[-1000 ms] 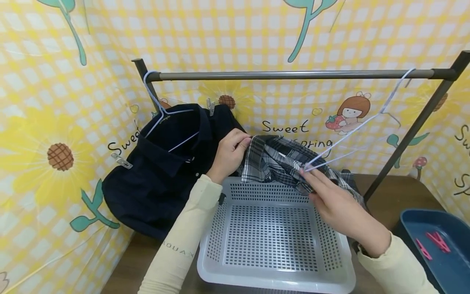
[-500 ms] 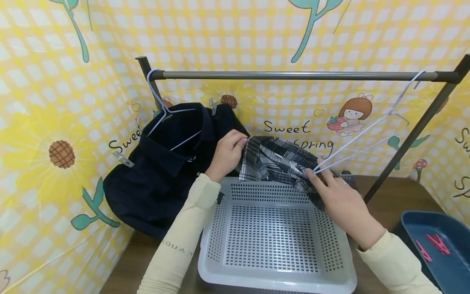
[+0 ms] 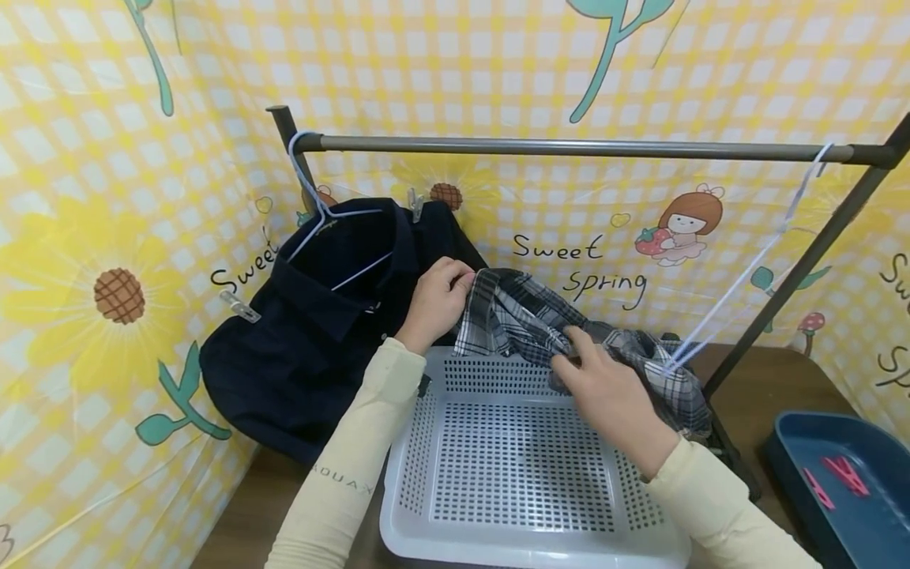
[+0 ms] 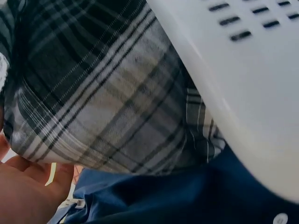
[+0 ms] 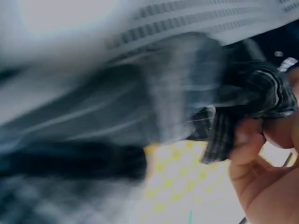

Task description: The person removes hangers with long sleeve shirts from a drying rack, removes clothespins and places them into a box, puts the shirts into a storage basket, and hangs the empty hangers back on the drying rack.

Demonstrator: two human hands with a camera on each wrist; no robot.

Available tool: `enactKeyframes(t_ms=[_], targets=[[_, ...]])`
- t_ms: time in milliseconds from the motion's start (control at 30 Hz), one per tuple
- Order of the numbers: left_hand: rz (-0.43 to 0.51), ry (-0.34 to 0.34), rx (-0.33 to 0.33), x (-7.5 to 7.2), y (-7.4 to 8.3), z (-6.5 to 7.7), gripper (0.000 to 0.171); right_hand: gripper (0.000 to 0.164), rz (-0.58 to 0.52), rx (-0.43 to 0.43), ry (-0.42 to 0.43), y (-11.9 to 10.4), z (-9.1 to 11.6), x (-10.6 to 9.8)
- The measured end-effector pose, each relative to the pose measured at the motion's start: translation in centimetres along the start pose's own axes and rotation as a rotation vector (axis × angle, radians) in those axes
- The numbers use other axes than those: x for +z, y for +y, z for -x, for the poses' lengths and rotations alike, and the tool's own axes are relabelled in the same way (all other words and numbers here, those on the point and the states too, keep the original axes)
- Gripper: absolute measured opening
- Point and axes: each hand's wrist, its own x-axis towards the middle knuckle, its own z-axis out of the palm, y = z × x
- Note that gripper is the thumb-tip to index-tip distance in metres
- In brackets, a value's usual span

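A black, grey and white plaid shirt (image 3: 522,312) is draped over the back rim of the basket. My left hand (image 3: 435,304) pinches its left end between thumb and curled fingers. Close up, its checked cloth (image 4: 107,93) fills much of the left wrist view. My right hand (image 3: 611,387) lies over the middle of the shirt, thumb and forefinger spread apart. Motion blurs the plaid cloth (image 5: 177,88) in the right wrist view. A pale blue wire hanger (image 3: 746,273) slants down from the rail, its lower end at the shirt's right part.
A grey rail (image 3: 569,145) spans the back. At left hangs a navy shirt (image 3: 306,363) on another hanger (image 3: 320,207), with clear clips (image 3: 239,307) at its shoulders. A white perforated basket (image 3: 533,545) stands in front. At right, a blue tray (image 3: 881,490) holds pink clothespins (image 3: 846,476).
My right hand has left the hanger's lower end and moved left along the plaid shirt. The hanger's lower end has shifted right and down. My left hand keeps its pinch.
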Motion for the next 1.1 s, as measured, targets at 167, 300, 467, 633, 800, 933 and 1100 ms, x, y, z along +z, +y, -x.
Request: enactKeyframes(t_ms=[167, 300, 467, 633, 800, 933, 1100], targets=[[-0.056, -0.056, -0.028, -0.2, 0.6, 0.3, 0.019, 0.028, 0.036, 0.003, -0.061, -0.7, -1.4, -0.8], [-0.163, -0.155, 0.069, -0.4, 1.2, 0.5, 0.031, 0.029, 0.082, -0.012, -0.031, -0.5, -2.4, -2.0], [-0.382, -0.244, 0.454, -0.8, 2.0, 1.4, 0.082, 0.02, 0.106, 0.015, 0.016, -0.3, -3.2, -2.6], [-0.585, -0.284, 0.69, -1.0, 2.6, 3.3, 0.073, 0.023, 0.096, 0.059, 0.005, 0.5, -2.8, -2.9], [-0.805, -0.372, 0.775, -1.4, 3.1, 4.9, 0.032, 0.026, -0.008, 0.101, -0.082, 1.3, -2.9, -4.2], [-0.881, -0.448, 0.667, -1.7, 3.3, 5.6, 0.028, 0.015, -0.257, 0.228, -0.271, 1.7, -3.3, -6.2], [-0.879, -0.487, 0.581, -2.5, 3.3, 5.7, 0.041, 0.02, -0.355, 0.229, -0.338, 2.2, -3.6, -8.2]])
